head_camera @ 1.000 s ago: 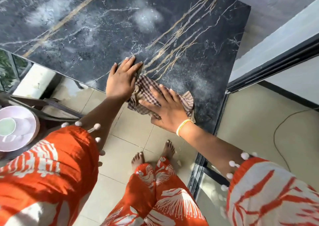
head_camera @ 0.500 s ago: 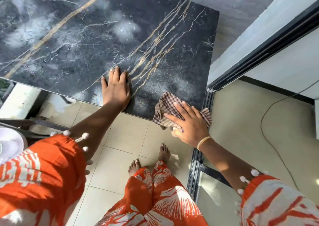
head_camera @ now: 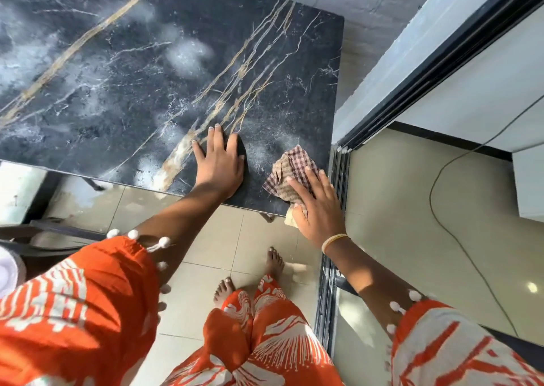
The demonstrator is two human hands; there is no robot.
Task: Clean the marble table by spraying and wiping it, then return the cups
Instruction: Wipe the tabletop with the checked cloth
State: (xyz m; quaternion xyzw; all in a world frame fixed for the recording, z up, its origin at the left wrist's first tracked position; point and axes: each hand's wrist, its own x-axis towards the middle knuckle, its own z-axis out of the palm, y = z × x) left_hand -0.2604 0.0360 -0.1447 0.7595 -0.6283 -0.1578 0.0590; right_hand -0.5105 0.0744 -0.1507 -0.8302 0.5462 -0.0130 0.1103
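- The marble table (head_camera: 141,70) is filling most of the far left of the scene, dark with gold and white veins, and pale cloudy patches of spray are lying across much of it, so the wiping step is in hand and looks far from finished.
- The tiled floor (head_camera: 391,215) on the right is giving open standing room, though a thin cable (head_camera: 435,197) is trailing across it, and a dark door track (head_camera: 338,179) is running just beside the table's right edge.
- The left hand (head_camera: 219,166) is lying flat and open on the marble near the near edge, fingers spread, gripping nothing; I judge it is bracing the person.
- The right hand (head_camera: 316,206) is pressing down flat on the checked cloth (head_camera: 290,169), fingers laid over it rather than closed around it, right at the table's near right corner.
- The cloth is partly hanging past the near edge, so I think it could slip off there.
- The next move, as I see it, is calling for a sweep far and leftward into the cloudy patches.
- No cups are showing on the table.
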